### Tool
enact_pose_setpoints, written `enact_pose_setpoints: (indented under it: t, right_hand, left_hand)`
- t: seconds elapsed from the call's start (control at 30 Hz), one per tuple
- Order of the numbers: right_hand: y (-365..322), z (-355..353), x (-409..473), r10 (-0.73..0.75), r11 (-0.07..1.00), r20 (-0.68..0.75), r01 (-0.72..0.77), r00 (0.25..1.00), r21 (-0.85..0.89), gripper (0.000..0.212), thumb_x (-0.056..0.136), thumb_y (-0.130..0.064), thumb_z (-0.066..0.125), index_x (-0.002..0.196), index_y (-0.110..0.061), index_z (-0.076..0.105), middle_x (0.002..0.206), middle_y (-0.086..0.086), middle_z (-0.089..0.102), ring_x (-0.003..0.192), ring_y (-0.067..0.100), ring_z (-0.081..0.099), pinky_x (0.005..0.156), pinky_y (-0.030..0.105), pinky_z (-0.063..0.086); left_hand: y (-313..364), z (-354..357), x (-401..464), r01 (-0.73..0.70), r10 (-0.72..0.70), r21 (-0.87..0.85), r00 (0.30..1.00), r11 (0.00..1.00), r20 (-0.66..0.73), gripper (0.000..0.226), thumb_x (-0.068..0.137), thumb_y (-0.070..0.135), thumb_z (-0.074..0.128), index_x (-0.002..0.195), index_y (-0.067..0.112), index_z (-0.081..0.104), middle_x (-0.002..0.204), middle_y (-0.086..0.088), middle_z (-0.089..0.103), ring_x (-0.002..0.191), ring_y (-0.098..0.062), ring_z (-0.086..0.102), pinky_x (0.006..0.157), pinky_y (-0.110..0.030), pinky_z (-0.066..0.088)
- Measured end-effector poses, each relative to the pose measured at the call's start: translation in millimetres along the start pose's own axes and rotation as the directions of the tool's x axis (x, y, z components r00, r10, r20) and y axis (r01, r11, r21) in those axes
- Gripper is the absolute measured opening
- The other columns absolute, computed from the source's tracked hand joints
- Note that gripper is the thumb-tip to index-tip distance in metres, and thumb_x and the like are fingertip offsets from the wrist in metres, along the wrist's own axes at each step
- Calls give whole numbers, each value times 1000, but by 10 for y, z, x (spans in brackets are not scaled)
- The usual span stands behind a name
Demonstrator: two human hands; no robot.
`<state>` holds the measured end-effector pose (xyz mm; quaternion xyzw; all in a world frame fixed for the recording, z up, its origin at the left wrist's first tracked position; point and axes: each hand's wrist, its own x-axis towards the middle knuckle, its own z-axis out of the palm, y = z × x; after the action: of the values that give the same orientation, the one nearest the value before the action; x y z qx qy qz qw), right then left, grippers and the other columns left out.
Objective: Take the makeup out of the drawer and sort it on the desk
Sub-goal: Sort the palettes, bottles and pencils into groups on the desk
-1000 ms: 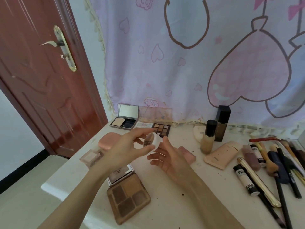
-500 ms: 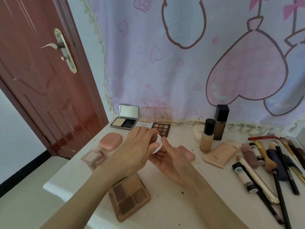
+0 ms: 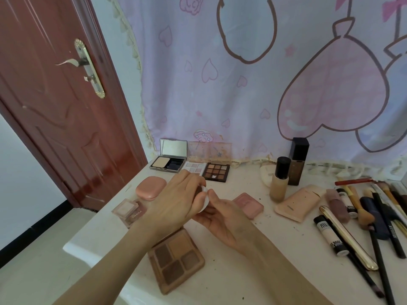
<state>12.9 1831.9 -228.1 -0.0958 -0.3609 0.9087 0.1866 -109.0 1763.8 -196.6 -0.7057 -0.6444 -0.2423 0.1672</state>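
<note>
Hands are seen together above the middle of the white table (image 3: 231,271), both closed round a small white round jar (image 3: 204,200). The left hand (image 3: 176,203) is laid over the jar from above with fingers curled round it, while the right hand (image 3: 222,216) is cupped beneath, its thumb pressed against the jar's white side. The jar is held clear of the table surface; most of it is hidden by the left hand.

Under the left forearm, near the front edge, an open brown eyeshadow palette (image 3: 176,258) is laid flat. Toward the left edge a pink compact (image 3: 150,187) and a small clear blush case (image 3: 130,211) are set just beside each other. Along the back edge an open mirrored powder compact (image 3: 169,159) and a dark nine-pan palette (image 3: 216,172) are lined up. A pink square blush (image 3: 248,204) is placed just beyond the right hand. Further right, a foundation bottle (image 3: 279,181) and a tall dark bottle (image 3: 297,161) are stood upright, with a peach tube (image 3: 297,204) lying near them. Brushes and pencils (image 3: 374,216) are gathered by the right edge.
</note>
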Motion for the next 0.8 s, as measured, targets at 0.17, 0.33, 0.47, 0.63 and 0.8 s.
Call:
enact_pose_setpoints:
  t: [0.17, 0.33, 0.47, 0.63, 0.8]
  right_hand:
    - [1, -18, 11, -93, 992, 10, 94, 996, -83, 37, 84, -27, 50, 97, 3, 66, 100, 15, 68, 98, 21, 64, 90, 31, 52]
    - [5, -18, 23, -100, 990, -45, 95, 994, -107, 37, 83, -27, 51, 100, 2, 65, 101, 14, 68, 96, 21, 64, 88, 29, 52]
    - [-70, -59, 10, -37, 999, -142, 39, 989, 15, 37, 79, -30, 56, 103, -3, 65, 96, 13, 70, 88, 21, 66, 75, 27, 56]
    - [-74, -73, -13, 22, 998, -172, -31, 985, -49, 42, 74, -38, 59, 95, -3, 68, 81, 11, 70, 70, 17, 66, 63, 25, 54]
    - [-76, -110, -1, 12, 982, -142, -38, 990, -187, 39, 75, -38, 58, 97, -7, 68, 77, 3, 67, 68, 11, 60, 64, 24, 49]
  left_hand:
    - [8, 31, 30, 50, -52, -43, 998, 998, -36, 31, 91, 21, 33, 88, 3, 57, 82, -4, 55, 79, -10, 38, 73, -24, 34]
    - [7, -23, 81, 49, -56, 80, 995, 996, 87, 27, 94, 28, 26, 83, 18, 48, 75, 0, 59, 68, -18, 51, 57, -30, 42]
    - [-30, -164, 52, 300, -240, -174, 924, 938, 299, 42, 89, 56, 25, 128, 43, 37, 115, 31, 39, 102, 9, 41, 78, -10, 30]
    - [-122, -168, -56, 212, -35, -405, 915, 889, 402, 60, 82, 32, 68, 127, 54, 34, 129, 25, 44, 118, 2, 42, 89, -10, 37]
    - [-109, -233, 39, 392, -280, -220, 868, 893, 411, 41, 74, 49, 66, 108, 46, 44, 93, 20, 56, 85, 4, 48, 69, -2, 35]
